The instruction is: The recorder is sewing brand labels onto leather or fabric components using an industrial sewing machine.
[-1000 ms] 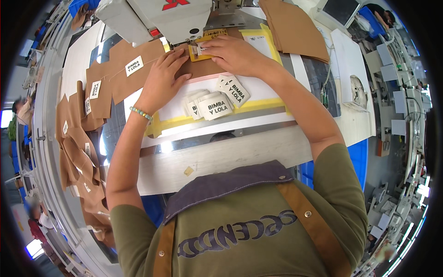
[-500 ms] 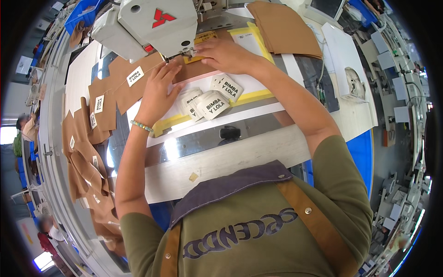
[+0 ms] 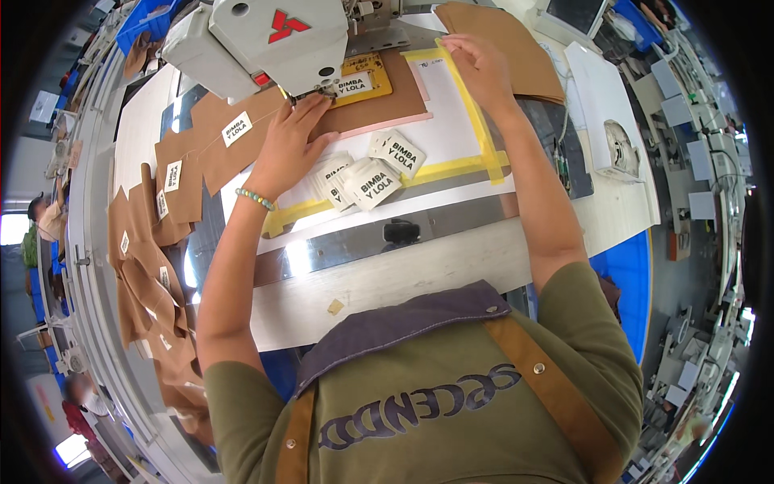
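Note:
Under the head of a white sewing machine lies a flat brown piece, marked off by pink strips. A yellow frame on it surrounds a white printed label. My left hand rests near the needle area, fingers stretched out on the brown material, holding nothing. At the far right, my right hand is above the yellow-taped sheet, beside a stack of brown pieces. Its fingers are loosely extended, with nothing visible in them.
Loose white labels lie in a pile before the machine. Brown pieces with labels, joined by thread, trail off the table's left side. A white box stands at the right. Blue bins sit below the table's right edge.
My right hand has moved right from the yellow frame to the stack, uncovering the label inside the frame. My left hand has shifted slightly right on the brown material.

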{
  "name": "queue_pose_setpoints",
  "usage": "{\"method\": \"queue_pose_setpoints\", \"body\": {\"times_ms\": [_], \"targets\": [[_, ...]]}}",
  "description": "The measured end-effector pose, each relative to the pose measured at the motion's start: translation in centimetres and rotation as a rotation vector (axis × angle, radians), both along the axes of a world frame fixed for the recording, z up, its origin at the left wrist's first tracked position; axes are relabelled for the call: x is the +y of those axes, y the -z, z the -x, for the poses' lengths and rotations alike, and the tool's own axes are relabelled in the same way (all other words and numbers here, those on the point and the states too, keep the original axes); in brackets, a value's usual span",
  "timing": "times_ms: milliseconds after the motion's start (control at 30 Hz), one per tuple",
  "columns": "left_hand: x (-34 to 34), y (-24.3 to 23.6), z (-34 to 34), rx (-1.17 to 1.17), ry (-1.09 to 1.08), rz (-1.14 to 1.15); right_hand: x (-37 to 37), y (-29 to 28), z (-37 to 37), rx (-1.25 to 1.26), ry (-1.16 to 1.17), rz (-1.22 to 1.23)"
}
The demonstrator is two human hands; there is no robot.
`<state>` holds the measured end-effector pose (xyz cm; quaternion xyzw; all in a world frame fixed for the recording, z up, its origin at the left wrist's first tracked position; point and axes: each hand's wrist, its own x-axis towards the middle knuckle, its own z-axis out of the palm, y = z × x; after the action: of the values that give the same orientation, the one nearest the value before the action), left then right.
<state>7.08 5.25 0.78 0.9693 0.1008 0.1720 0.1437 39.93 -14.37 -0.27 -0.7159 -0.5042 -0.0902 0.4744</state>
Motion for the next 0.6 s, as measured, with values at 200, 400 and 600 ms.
{"method": "queue_pose_setpoints", "body": {"times_ms": [200,400,600], "targets": [[0.6,0.1,-0.5,-0.007,0.057,0.018,0.3,0.3,0.5,-0.006,-0.088,0.042],[0.7,0.6,-0.3,-0.013,0.090,-0.005,-0.1,0.0,0.1,-0.067,-0.077,0.098],[1.2,0.7,-0.2,0.031,0.084,-0.032,0.0,0.1,0.1,-0.171,-0.106,0.089]]}}
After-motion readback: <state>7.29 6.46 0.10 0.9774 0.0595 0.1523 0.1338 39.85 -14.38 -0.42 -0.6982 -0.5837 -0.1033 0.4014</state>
